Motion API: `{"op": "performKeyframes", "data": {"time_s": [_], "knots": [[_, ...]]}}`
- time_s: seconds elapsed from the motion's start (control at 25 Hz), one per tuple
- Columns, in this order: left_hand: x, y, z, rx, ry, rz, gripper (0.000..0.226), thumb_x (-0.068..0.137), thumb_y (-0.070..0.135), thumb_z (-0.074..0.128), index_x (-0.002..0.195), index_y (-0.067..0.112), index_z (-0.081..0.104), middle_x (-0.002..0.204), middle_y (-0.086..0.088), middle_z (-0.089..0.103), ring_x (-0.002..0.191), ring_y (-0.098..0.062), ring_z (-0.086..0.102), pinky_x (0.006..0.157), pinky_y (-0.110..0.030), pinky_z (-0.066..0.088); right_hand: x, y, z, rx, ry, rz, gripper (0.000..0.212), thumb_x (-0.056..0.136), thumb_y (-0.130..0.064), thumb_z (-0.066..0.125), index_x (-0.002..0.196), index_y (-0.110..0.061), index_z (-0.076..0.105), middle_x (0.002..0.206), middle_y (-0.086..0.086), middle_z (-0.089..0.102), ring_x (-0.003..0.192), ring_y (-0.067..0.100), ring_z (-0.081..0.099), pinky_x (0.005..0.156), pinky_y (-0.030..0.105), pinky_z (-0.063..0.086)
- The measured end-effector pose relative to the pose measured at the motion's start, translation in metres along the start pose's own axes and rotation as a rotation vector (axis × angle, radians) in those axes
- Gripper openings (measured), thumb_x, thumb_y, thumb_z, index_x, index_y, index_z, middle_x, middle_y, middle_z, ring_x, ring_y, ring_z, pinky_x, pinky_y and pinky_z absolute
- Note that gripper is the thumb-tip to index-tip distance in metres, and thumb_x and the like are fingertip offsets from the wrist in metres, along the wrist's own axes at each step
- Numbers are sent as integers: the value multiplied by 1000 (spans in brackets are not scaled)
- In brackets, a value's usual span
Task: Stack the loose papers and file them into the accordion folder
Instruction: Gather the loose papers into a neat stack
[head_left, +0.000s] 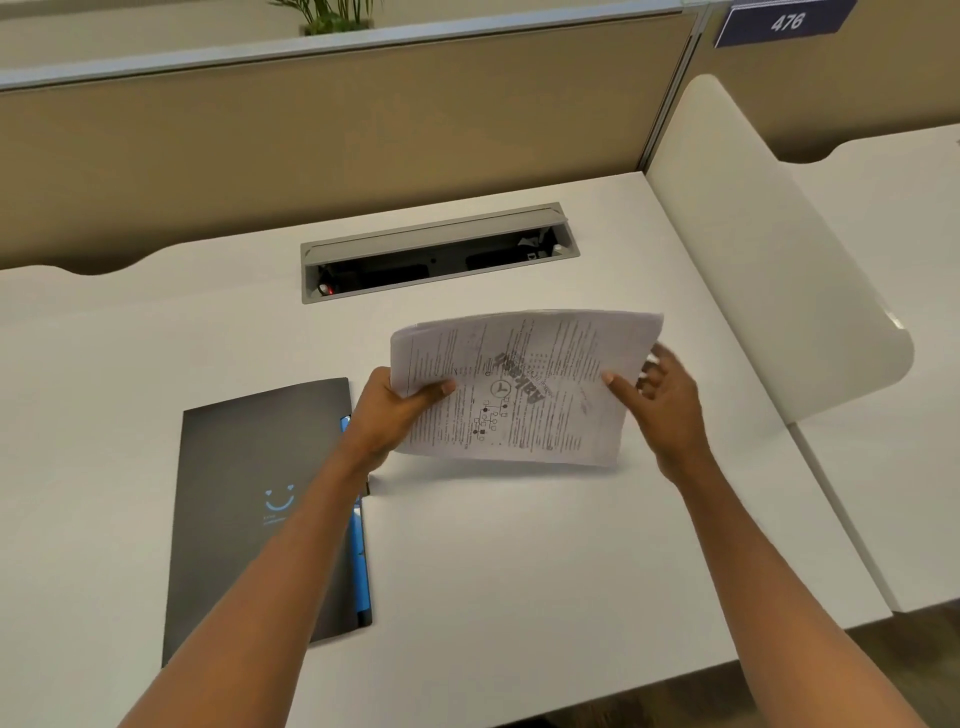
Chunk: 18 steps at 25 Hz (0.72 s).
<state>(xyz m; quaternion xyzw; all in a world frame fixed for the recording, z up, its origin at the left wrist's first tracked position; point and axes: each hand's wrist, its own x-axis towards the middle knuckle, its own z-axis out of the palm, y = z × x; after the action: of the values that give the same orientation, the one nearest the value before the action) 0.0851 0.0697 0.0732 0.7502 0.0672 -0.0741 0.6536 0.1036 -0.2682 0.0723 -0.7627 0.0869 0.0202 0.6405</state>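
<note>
— White bench (493, 545), beige partition behind, a cable box (439, 252) sunk in the top. How far is the task, do you think?

— The first part looks almost done. The papers (524, 384) are gathered in one bundle, lifted above the bench, but their edges are not yet even.

— Who holds them?

— The left hand (387, 415) pinches the left edge, thumb on top, fingers (415, 397) closed under it. The right hand (665, 400) is at the right edge; its fingers are spread, and I cannot tell if they really grip or only touch.

— And the accordion folder (260, 509)?

— It lies flat and closed, below and left of the left fingers, partly under that forearm, well apart from the papers. A blue strip shows at its side. So opening it and filing remain.

— Anything else around?

— A white side divider (769, 249) beyond the right fingers, and a plant (327, 15) above the partition.
</note>
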Motion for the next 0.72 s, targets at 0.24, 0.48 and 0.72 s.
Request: {"op": "performKeyframes", "data": {"time_s": [0.24, 0.48, 0.72], "knots": [[8, 36, -19, 308, -97, 63, 25, 84, 46, 72, 106, 36, 79, 98, 4, 79, 87, -18, 75, 79, -45, 64, 13, -95, 22, -636, -188, -441, 86, 81, -49, 83, 155, -39, 38, 150, -10, 59, 129, 13, 60, 103, 33, 50], [16, 65, -31, 474, -178, 147, 22, 91, 36, 75, 111, 26, 79, 94, 6, 77, 84, -16, 75, 75, -41, 65, 20, -120, 54, -825, -506, -331, 24, 95, -27, 72, 119, -27, 78, 110, 0, 80, 79, 18, 68, 65, 26, 54], [7, 88, -60, 283, -124, 186, 29, 83, 46, 82, 111, 42, 78, 103, 12, 79, 95, -11, 75, 80, -30, 65, 10, -94, 35, -280, -519, -68, 10, 91, -29, 78, 100, -28, 82, 92, -3, 83, 76, 20, 81, 64, 29, 65]]}}
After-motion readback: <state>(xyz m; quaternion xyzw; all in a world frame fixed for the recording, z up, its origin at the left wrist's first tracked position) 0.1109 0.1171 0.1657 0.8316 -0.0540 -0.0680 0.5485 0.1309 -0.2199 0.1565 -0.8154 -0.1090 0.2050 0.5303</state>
